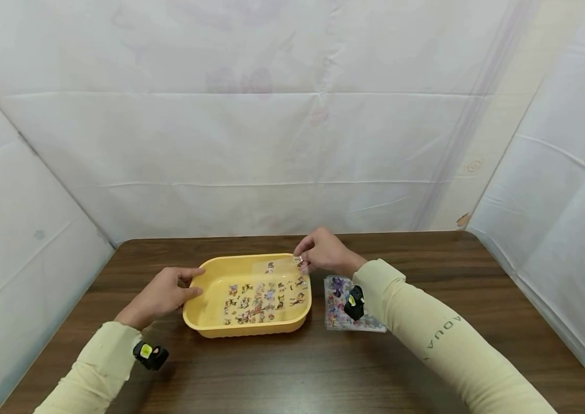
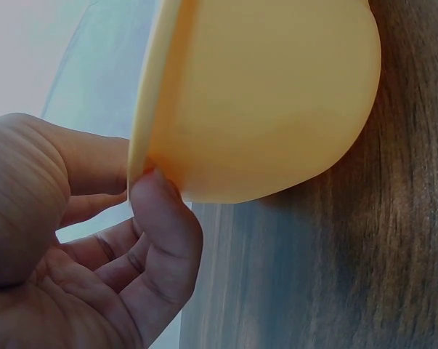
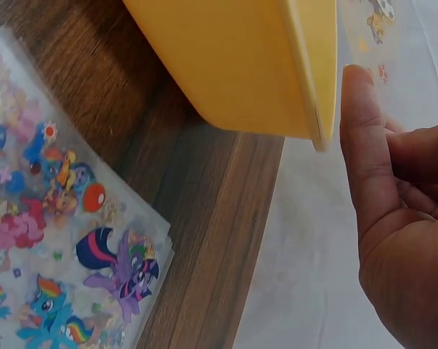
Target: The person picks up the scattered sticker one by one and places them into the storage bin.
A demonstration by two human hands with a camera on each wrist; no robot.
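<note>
A yellow plastic tray (image 1: 248, 332) stands on the table, with clear sticker sheets (image 1: 258, 302) printed with small colourful figures lying inside. At the tray's left end, my left hand (image 1: 165, 292) pinches the rim; the left wrist view shows thumb and fingers on either side of the rim (image 2: 152, 94). Over the tray's far right corner, my right hand (image 1: 325, 252) pinches the edge of a transparent sticker sheet (image 1: 271, 268). In the right wrist view, part of that sheet (image 3: 378, 43) shows above the fingertips of my right hand (image 3: 400, 203).
Right of the tray lies a stack of clear sticker sheets (image 1: 337, 305) with colourful ponies, partly under my right wrist. The brown wood-grain table (image 1: 282, 379) meets white sheeting (image 1: 271, 144) at its back and sides. A small black device (image 1: 150, 355) is strapped to each wrist.
</note>
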